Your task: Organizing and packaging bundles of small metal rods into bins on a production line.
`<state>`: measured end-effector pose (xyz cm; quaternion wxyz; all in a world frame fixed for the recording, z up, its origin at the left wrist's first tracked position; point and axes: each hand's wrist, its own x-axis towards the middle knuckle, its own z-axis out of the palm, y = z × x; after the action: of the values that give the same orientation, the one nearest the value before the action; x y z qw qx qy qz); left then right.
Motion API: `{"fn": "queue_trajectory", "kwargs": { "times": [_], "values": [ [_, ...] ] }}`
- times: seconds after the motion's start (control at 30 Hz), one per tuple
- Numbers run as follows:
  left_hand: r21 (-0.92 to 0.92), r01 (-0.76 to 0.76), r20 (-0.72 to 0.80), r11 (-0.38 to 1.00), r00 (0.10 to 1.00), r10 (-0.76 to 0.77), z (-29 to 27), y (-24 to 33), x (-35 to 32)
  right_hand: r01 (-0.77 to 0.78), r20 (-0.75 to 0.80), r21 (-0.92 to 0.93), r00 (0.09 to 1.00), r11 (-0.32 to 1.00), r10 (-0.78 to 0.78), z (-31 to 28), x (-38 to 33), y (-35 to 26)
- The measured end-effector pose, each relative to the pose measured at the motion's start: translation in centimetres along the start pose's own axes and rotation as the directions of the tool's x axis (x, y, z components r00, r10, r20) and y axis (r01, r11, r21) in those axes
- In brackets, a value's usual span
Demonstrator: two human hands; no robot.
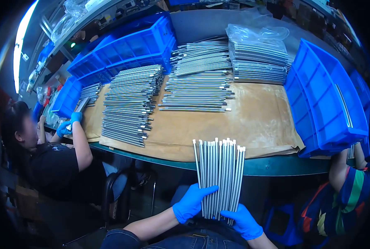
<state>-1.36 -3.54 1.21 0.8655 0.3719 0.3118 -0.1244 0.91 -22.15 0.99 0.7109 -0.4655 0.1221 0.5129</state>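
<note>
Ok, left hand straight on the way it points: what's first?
The bundle of metal rods, which the left hand already touches with its thumb. Its fingers look hidden behind them, so depth there is unclear.

A long worktop [272, 165] with a dark green edge crosses the room, bowed by the lens, much of its top covered by a creased brown sheet [261, 118] with pale scuffs. Behind it stands a plain grey panel [201, 20]. At upper left, a bright white tube light [20, 52] glows near a metal shelf [82, 20] loaded with clear plastic bags. A small green light [72, 44] shines below. A black chair [109, 193] stands at the near side, where the floor falls into deep shadow.
</note>
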Motion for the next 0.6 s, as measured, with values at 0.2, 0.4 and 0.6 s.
{"fn": "queue_trajectory", "kwargs": {
  "times": [0.2, 0.4, 0.6],
  "values": [
    [0.017, 0.058, 0.021, 0.998, 0.998, -0.058, -0.9, 1.1, -0.7, -0.006, 0.071, 0.067, 0.997, 0.998, 0.001, -0.3, 0.3, 0.6],
    [0.087, 0.095, -0.018, 0.992, 0.995, -0.094, -1.5, 1.3, -1.0, -0.008, 0.067, 0.055, 0.998, 0.998, 0.004, 0.3, 0.1, 0.1],
    [0.039, 0.073, 0.022, 0.997, 0.997, -0.074, -0.6, 1.2, -1.0, 0.007, 0.044, -0.021, 0.999, 1.000, -0.006, 0.0, 0.3, 0.3]
  ]
}}
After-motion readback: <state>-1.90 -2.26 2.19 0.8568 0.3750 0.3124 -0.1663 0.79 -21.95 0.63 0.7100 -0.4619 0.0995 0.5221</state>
